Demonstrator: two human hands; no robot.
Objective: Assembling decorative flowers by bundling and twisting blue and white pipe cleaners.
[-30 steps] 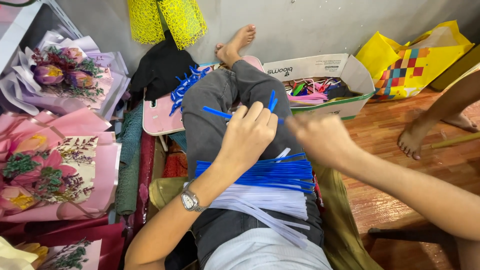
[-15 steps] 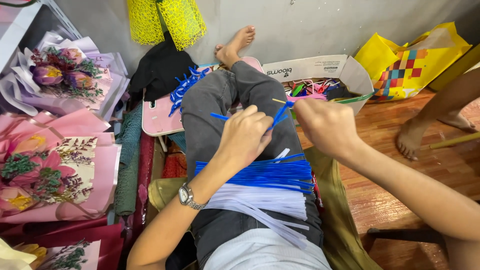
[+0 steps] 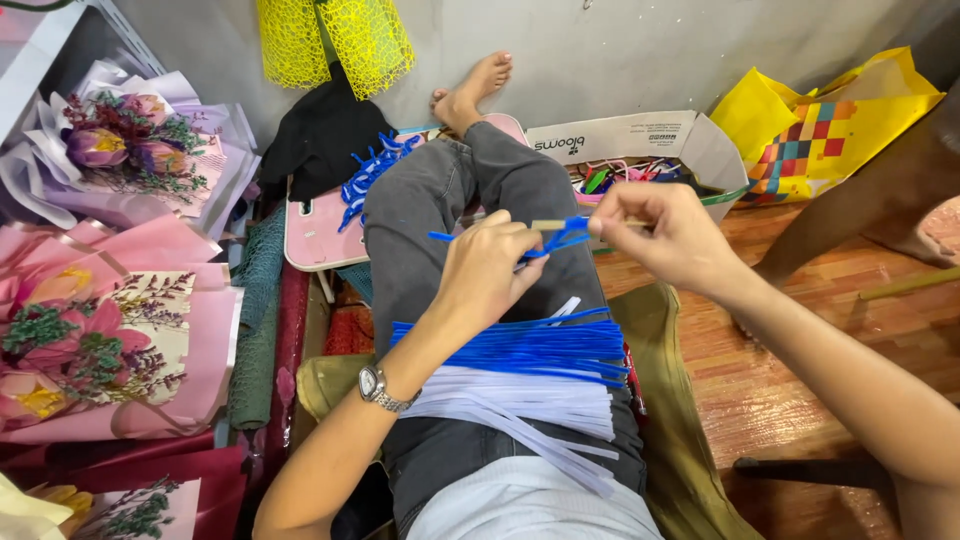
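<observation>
Hands meet above the lap: left hand (image 3: 490, 270) and right hand (image 3: 668, 232) both pinch a blue paper strip (image 3: 556, 238) wound on a thin stick (image 3: 560, 224). Blue strips (image 3: 530, 345) and white strips (image 3: 530, 400) lie across the thighs just below.

The person wore grey trousers (image 3: 470, 210) and a pale grey-white top (image 3: 530, 510), with both forearms bare and no sleeves showing. A silver metal-band wristwatch (image 3: 378, 388) with a round face circled the left wrist. The left hand (image 3: 490, 270) and right hand (image 3: 670, 235) were ungloved; the feet (image 3: 470, 90) were bare.
</observation>
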